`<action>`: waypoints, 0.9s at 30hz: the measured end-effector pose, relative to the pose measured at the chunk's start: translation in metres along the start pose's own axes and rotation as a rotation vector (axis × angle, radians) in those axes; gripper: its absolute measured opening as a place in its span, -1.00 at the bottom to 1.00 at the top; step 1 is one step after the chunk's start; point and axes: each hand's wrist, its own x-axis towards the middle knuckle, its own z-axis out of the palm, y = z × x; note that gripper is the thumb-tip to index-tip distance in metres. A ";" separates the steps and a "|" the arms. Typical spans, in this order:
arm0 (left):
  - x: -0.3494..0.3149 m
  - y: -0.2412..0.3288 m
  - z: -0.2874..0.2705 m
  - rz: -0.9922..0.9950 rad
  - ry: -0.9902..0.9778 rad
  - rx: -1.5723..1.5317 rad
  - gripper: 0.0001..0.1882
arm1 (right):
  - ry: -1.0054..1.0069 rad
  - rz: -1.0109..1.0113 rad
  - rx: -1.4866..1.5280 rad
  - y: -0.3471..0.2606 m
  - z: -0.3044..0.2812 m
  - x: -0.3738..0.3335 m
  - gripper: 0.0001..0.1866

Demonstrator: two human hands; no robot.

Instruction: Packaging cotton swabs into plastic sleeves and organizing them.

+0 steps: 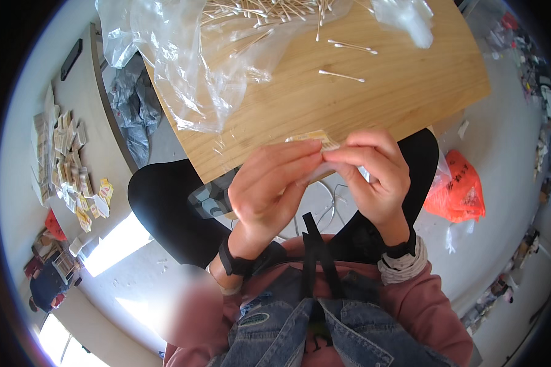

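Note:
Both hands meet over the near edge of the wooden table, holding a small clear plastic packet with a yellow printed part point(315, 136). My left hand point(266, 180) is closed on its left side, fingertips pinched together. My right hand point(376, 174) pinches the right side between thumb and fingers. The fingers hide most of the packet, so I cannot tell what is inside. Farther off on the table lie loose cotton swabs point(341, 76), with a big heap of swabs point(275, 9) at the far edge.
A crumpled clear plastic bag point(190, 79) covers the left of the wooden table point(398, 92). Another clear bag point(407, 21) lies far right. At left, a side table holds several small packets point(73, 159) and a black phone point(71, 59). A red bag point(456, 189) sits on the right.

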 end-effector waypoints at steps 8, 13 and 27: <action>-0.003 0.005 0.001 0.124 0.038 0.110 -0.78 | 0.002 0.128 0.005 -0.006 0.000 -0.007 -0.90; 0.000 0.004 0.000 0.010 0.026 0.089 -0.81 | 0.036 0.152 0.039 -0.003 -0.001 -0.006 -0.91; -0.017 -0.009 -0.013 0.048 0.001 -0.034 -0.85 | 0.023 0.262 -0.055 -0.017 0.008 -0.027 -0.88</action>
